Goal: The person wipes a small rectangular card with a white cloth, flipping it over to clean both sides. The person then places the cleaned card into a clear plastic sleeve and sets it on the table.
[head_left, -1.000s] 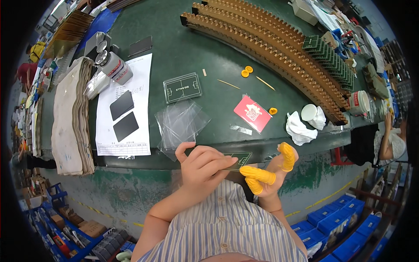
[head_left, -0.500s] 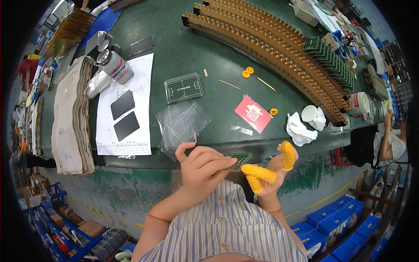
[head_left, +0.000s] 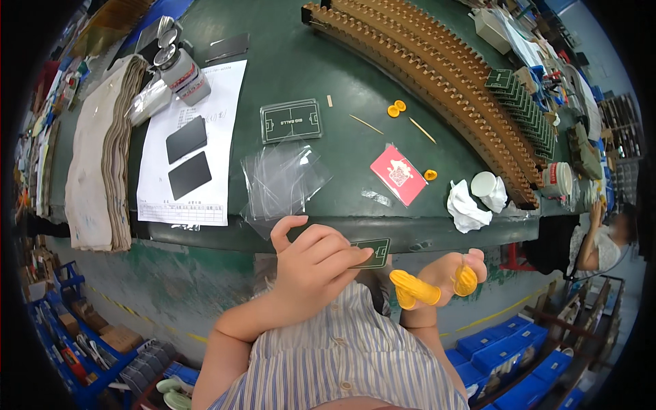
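My left hand (head_left: 311,263) grips a small dark green card (head_left: 376,253) printed with a white sports-pitch pattern. Its fingers cover the card's left part, and it is held in front of the table's near edge. To the right of the card, apart from it, is my right hand (head_left: 445,275) with yellow finger cots on several fingers. Those fingers are bent but spread, and nothing shows between them. On the table ahead lies a stack of matching pitch-pattern cards (head_left: 291,123). Clear plastic sleeves (head_left: 283,181) are scattered just nearer than that stack.
Slotted brown racks (head_left: 424,82) run across the far right, holding a row of green cards (head_left: 523,113). A red card (head_left: 398,175), wooden sticks (head_left: 422,130), yellow finger cots (head_left: 396,108) and white tissue (head_left: 467,208) lie about. Black cards (head_left: 190,175) rest on a paper sheet (head_left: 181,212) at left.
My right hand has moved a little right and away from the card, its fingers curling more. The left hand keeps its hold on the card. The whole view has shifted slightly.
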Demonstrator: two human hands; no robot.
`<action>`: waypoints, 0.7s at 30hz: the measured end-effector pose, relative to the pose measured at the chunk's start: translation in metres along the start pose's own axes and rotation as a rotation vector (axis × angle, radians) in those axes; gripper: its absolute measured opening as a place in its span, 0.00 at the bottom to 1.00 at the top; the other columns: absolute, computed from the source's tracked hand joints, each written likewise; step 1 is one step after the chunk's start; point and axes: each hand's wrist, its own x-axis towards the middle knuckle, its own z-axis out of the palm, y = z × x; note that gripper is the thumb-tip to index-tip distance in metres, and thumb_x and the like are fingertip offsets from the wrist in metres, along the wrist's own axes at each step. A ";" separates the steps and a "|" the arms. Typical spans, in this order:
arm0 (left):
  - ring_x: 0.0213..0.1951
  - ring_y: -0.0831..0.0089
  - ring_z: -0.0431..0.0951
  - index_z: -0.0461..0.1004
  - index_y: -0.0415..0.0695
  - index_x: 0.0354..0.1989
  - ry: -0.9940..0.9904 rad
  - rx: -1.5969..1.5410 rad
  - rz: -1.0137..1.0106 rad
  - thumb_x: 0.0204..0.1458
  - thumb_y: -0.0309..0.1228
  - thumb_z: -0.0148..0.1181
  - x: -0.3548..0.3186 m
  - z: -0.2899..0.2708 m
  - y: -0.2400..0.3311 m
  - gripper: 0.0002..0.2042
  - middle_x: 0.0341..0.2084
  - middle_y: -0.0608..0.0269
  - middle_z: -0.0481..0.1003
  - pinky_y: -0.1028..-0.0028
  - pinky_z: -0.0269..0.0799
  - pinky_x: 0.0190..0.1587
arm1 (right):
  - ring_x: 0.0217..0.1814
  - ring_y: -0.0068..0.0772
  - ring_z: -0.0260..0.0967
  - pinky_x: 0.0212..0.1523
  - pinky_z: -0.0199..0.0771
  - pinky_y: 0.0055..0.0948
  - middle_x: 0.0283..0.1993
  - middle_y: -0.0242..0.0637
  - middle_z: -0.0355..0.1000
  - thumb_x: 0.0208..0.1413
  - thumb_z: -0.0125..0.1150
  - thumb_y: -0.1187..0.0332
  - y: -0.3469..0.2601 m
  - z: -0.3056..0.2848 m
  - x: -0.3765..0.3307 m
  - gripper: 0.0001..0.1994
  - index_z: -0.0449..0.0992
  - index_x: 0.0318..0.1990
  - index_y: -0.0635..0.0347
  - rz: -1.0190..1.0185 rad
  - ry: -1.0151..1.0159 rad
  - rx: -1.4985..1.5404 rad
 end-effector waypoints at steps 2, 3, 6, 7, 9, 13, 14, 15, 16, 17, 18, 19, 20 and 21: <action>0.32 0.81 0.73 0.80 0.52 0.30 -0.001 -0.013 -0.004 0.31 0.25 0.68 0.000 0.000 0.000 0.14 0.22 0.78 0.72 0.66 0.47 0.54 | 0.51 0.37 0.49 0.53 0.51 0.39 0.50 0.34 0.51 0.46 0.56 0.40 0.002 0.000 0.002 0.33 0.55 0.57 0.43 -0.034 0.004 0.057; 0.32 0.81 0.73 0.80 0.52 0.30 -0.003 -0.017 -0.010 0.31 0.25 0.68 -0.001 0.000 0.001 0.14 0.22 0.78 0.72 0.66 0.47 0.54 | 0.51 0.37 0.49 0.53 0.51 0.39 0.50 0.35 0.51 0.47 0.54 0.39 0.003 0.000 0.001 0.33 0.56 0.57 0.42 -0.034 0.008 0.057; 0.32 0.81 0.73 0.80 0.53 0.30 -0.010 -0.020 -0.013 0.30 0.26 0.68 0.000 -0.001 0.002 0.14 0.22 0.78 0.72 0.66 0.47 0.54 | 0.51 0.38 0.50 0.53 0.51 0.39 0.50 0.35 0.51 0.49 0.50 0.38 0.003 0.002 0.000 0.31 0.56 0.56 0.43 -0.041 0.013 0.039; 0.32 0.81 0.73 0.80 0.53 0.30 -0.007 -0.011 -0.008 0.30 0.26 0.68 -0.001 0.000 0.002 0.14 0.22 0.78 0.72 0.66 0.47 0.54 | 0.51 0.38 0.50 0.53 0.51 0.39 0.50 0.35 0.51 0.50 0.49 0.38 0.004 0.004 0.000 0.31 0.56 0.55 0.44 -0.053 0.008 0.027; 0.32 0.81 0.73 0.80 0.53 0.30 -0.005 0.003 -0.003 0.30 0.26 0.68 -0.003 0.001 0.001 0.14 0.22 0.78 0.72 0.65 0.48 0.54 | 0.51 0.38 0.50 0.53 0.52 0.39 0.49 0.36 0.52 0.51 0.48 0.39 0.004 0.006 0.000 0.30 0.56 0.54 0.46 -0.073 0.009 0.015; 0.32 0.81 0.73 0.80 0.53 0.29 0.001 0.005 -0.004 0.30 0.26 0.68 -0.003 0.001 0.000 0.13 0.22 0.78 0.72 0.65 0.48 0.54 | 0.50 0.36 0.51 0.53 0.53 0.37 0.49 0.36 0.52 0.51 0.47 0.41 0.003 0.006 -0.001 0.29 0.56 0.50 0.55 -0.022 0.016 -0.005; 0.32 0.81 0.73 0.80 0.53 0.29 0.005 0.002 -0.005 0.30 0.27 0.68 -0.004 0.002 -0.001 0.13 0.22 0.78 0.72 0.65 0.48 0.54 | 0.50 0.35 0.51 0.53 0.54 0.36 0.48 0.36 0.53 0.51 0.47 0.41 0.004 0.006 -0.003 0.29 0.56 0.50 0.56 -0.006 0.021 -0.009; 0.32 0.81 0.72 0.80 0.53 0.29 0.004 -0.006 -0.007 0.29 0.27 0.68 -0.003 0.002 -0.001 0.13 0.22 0.78 0.72 0.65 0.48 0.54 | 0.50 0.34 0.51 0.54 0.54 0.35 0.48 0.36 0.53 0.52 0.46 0.42 0.005 0.007 -0.004 0.29 0.56 0.49 0.58 0.010 0.026 -0.013; 0.32 0.81 0.72 0.80 0.53 0.29 0.001 -0.015 -0.008 0.29 0.27 0.68 -0.003 0.002 -0.001 0.14 0.22 0.78 0.72 0.65 0.48 0.54 | 0.50 0.33 0.52 0.54 0.54 0.34 0.48 0.35 0.53 0.52 0.46 0.43 0.005 0.008 -0.004 0.29 0.56 0.48 0.59 0.009 0.036 -0.015; 0.32 0.81 0.72 0.80 0.53 0.29 -0.002 -0.025 -0.009 0.29 0.27 0.68 -0.003 0.003 -0.001 0.14 0.22 0.78 0.71 0.65 0.48 0.54 | 0.50 0.33 0.52 0.54 0.54 0.33 0.47 0.35 0.54 0.52 0.46 0.43 0.004 0.008 -0.002 0.28 0.56 0.48 0.59 -0.009 0.034 -0.016; 0.32 0.82 0.72 0.80 0.53 0.29 -0.001 -0.025 -0.009 0.29 0.27 0.68 -0.002 0.003 0.000 0.14 0.22 0.78 0.71 0.65 0.48 0.54 | 0.50 0.32 0.53 0.54 0.54 0.32 0.47 0.35 0.54 0.53 0.45 0.44 0.003 0.009 0.001 0.28 0.56 0.48 0.60 -0.027 0.031 -0.017; 0.31 0.82 0.72 0.80 0.53 0.29 0.001 -0.022 -0.010 0.29 0.27 0.68 -0.002 0.003 -0.001 0.13 0.22 0.78 0.71 0.66 0.48 0.54 | 0.50 0.32 0.53 0.55 0.54 0.31 0.47 0.35 0.54 0.53 0.44 0.45 -0.001 0.010 0.009 0.27 0.56 0.48 0.60 -0.062 0.016 -0.013; 0.31 0.82 0.72 0.80 0.53 0.29 0.002 -0.020 -0.011 0.29 0.26 0.68 -0.003 0.003 -0.001 0.13 0.21 0.78 0.71 0.66 0.48 0.54 | 0.50 0.31 0.53 0.55 0.55 0.30 0.46 0.35 0.55 0.54 0.44 0.45 -0.003 0.011 0.013 0.27 0.56 0.48 0.61 -0.097 0.002 -0.010; 0.31 0.82 0.72 0.80 0.54 0.29 0.002 -0.022 -0.010 0.29 0.26 0.68 -0.003 0.003 -0.001 0.13 0.21 0.78 0.71 0.66 0.47 0.54 | 0.50 0.31 0.54 0.55 0.55 0.30 0.46 0.35 0.55 0.55 0.43 0.47 -0.004 0.012 0.014 0.25 0.56 0.48 0.61 -0.095 0.016 -0.012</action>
